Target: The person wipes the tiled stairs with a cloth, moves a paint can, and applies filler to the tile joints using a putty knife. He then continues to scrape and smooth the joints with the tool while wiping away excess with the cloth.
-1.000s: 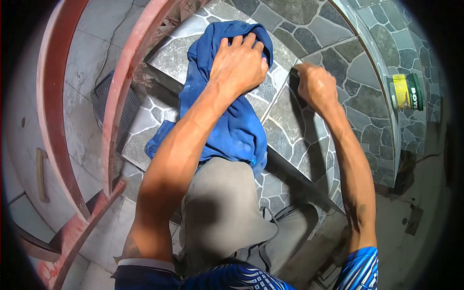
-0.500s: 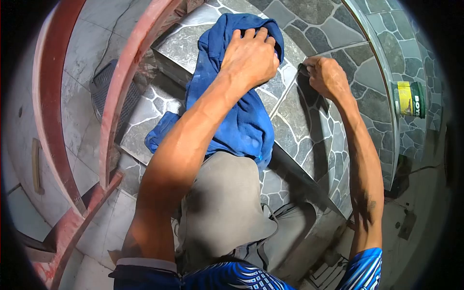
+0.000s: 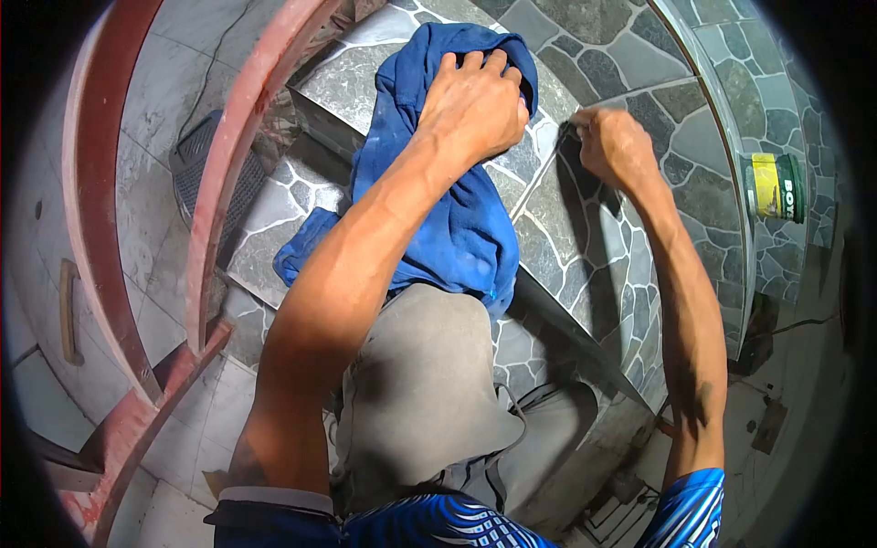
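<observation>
My left hand point(image 3: 475, 105) presses flat on a crumpled blue cloth point(image 3: 457, 228) that lies over a stone-patterned tiled stair step point(image 3: 557, 219). The cloth hangs down over the step's front edge towards my grey-trousered knee. My right hand point(image 3: 614, 146) is closed in a fist beside the pale grout line between two tiles, just right of the cloth. A small dark tip shows at its fingers, too small to identify.
Red curved metal handrails point(image 3: 228, 155) run down the left. A green and yellow tin point(image 3: 773, 187) stands on the tiled ledge at right. A black mat point(image 3: 196, 187) lies on the grey floor below the rails. Higher tiled steps rise ahead.
Since a second ago both hands show higher and further right in the view. My right fist has shifted slightly along the grout line; the left hand stays on the cloth.
</observation>
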`<state>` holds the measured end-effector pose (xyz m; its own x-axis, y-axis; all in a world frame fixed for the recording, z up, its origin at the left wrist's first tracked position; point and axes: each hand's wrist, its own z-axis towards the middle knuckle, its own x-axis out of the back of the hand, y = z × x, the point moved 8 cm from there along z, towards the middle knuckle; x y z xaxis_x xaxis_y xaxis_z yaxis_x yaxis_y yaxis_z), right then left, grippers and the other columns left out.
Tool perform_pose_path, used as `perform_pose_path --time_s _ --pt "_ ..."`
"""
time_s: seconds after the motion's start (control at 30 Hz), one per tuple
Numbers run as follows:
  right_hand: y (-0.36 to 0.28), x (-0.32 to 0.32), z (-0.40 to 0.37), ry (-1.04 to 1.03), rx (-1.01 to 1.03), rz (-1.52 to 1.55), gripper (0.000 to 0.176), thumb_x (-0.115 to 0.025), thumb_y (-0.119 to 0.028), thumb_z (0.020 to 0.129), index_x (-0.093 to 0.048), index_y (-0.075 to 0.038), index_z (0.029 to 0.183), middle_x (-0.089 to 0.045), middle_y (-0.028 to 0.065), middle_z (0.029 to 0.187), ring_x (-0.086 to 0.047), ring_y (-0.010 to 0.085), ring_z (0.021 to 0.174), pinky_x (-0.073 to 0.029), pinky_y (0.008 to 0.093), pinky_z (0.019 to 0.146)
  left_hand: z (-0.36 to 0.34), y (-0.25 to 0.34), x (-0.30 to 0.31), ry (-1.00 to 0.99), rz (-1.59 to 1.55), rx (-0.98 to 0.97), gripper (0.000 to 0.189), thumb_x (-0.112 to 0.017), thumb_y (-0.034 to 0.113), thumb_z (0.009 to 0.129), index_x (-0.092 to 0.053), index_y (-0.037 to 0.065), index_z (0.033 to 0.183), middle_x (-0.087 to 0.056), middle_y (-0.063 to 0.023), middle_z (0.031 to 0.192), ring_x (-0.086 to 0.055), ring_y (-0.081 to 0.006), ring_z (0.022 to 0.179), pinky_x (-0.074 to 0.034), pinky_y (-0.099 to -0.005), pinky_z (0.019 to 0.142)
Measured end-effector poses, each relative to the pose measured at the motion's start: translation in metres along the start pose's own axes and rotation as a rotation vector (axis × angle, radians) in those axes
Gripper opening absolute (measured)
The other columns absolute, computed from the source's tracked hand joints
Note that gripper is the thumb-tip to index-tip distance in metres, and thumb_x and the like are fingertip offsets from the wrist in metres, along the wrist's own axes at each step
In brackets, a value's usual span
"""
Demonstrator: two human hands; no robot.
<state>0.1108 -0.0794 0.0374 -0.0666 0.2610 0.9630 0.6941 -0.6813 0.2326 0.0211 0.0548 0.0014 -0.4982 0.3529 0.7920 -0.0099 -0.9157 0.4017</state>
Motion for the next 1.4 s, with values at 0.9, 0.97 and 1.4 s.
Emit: perform_pose_path --time_s 0.9,0.97,1.4 --pt "-0.032 0.006 -0.036 0.144 0.192 0.109 0.026 -0.064 -0.007 0.075 -0.071 -0.002 0.099 -0.071 0.0228 0.093 -0.07 0.0419 0.088 -0.058 0.0489 0.077 0.002 -0.003 -0.003 -0.026 0.042 0.01 0.041 -0.056 0.03 0.092 -0.067 0.005 0.122 -0.062 -0.0138 0.132 -0.059 -0.0332 0.118 -0.045 -0.0505 0.095" --pt "-0.044 0.011 -0.044 0.147 0.147 0.065 0.021 -0.061 -0.006 0.076 -0.071 -0.003 0.094 -0.07 0.0212 0.095 -0.07 0.0405 0.085 -0.058 0.0489 0.074 0.002 -0.002 -0.004 -0.076 0.042 0.021 0.041 -0.056 0.03 0.092 -0.067 0.005 0.122 -0.061 -0.014 0.134 -0.059 -0.0334 0.119 -0.045 -0.0509 0.096" --pt "-0.053 0.005 -0.06 0.211 0.178 0.069 0.025 -0.058 -0.002 0.079 -0.07 -0.007 0.1 -0.068 0.0121 0.099 -0.069 0.0371 0.091 -0.058 0.0487 0.07 0.002 -0.003 0.0 -0.013 0.034 -0.001 0.037 -0.057 0.029 0.091 -0.069 0.004 0.116 -0.064 -0.0141 0.127 -0.061 -0.0327 0.115 -0.046 -0.0504 0.094"
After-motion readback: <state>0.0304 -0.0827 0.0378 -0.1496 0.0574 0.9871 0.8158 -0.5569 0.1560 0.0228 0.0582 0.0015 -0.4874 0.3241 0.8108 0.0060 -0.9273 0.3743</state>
